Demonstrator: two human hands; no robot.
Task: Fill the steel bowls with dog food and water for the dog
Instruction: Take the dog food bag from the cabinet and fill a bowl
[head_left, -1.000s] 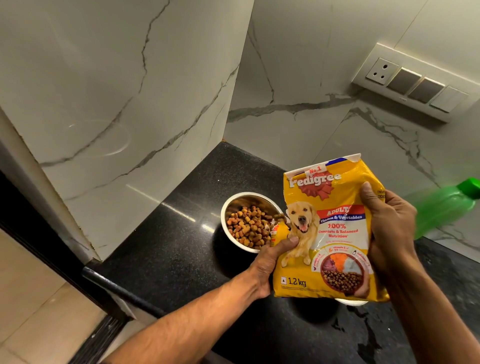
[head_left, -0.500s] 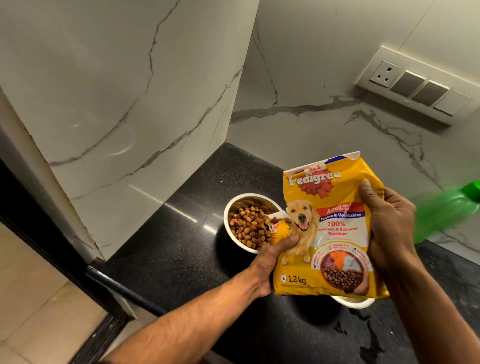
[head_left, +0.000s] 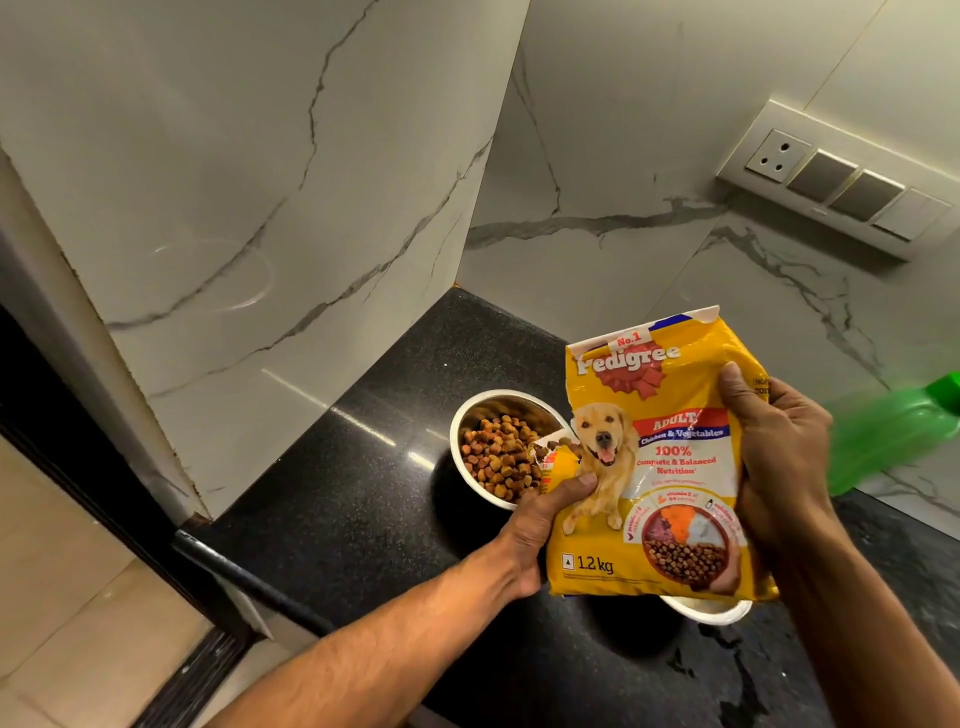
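Holding the bag (head_left: 655, 467) upright with my left hand (head_left: 545, 519) pinching its torn corner and my right hand (head_left: 774, 457) clamping its side, I keep kibble from spilling past the filled bowl (head_left: 467, 415) on the surface (head_left: 337, 519).

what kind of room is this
Most likely a home kitchen corner: a polished black stone counter meets marble-look wall tiles, with a socket-and-switch panel above it and a green bottle at the back.
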